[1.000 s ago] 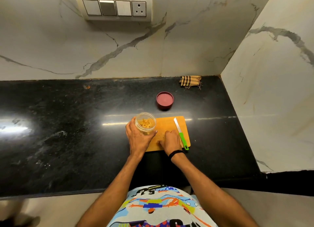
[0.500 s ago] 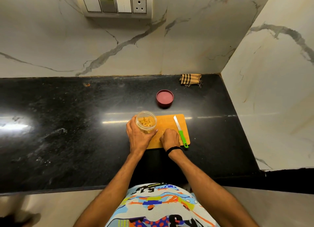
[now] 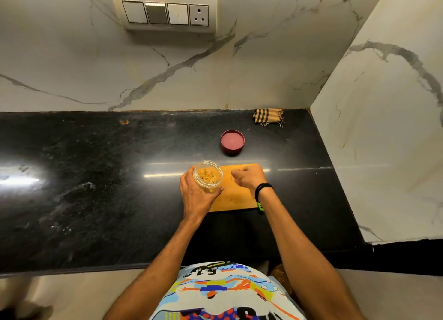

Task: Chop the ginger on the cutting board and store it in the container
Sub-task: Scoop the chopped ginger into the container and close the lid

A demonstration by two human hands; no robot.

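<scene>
Left hand (image 3: 195, 196) grips the container (image 3: 209, 188), chopped ginger (image 3: 209, 175) inside, at the left edge of the cutting board (image 3: 236, 198). Right hand (image 3: 248, 178) is curled beside it; whether it pinches ginger cannot be told. Any pinch should be released squarely over the mouth.

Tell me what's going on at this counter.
A person is packing chopped ginger away. The left hand grips an open clear jar of ginger strips at the left edge of the wooden cutting board. The right hand, fingers curled, is over the board beside the jar; whether it pinches ginger is unclear. The maroon lid lies on the black counter behind the board.
</scene>
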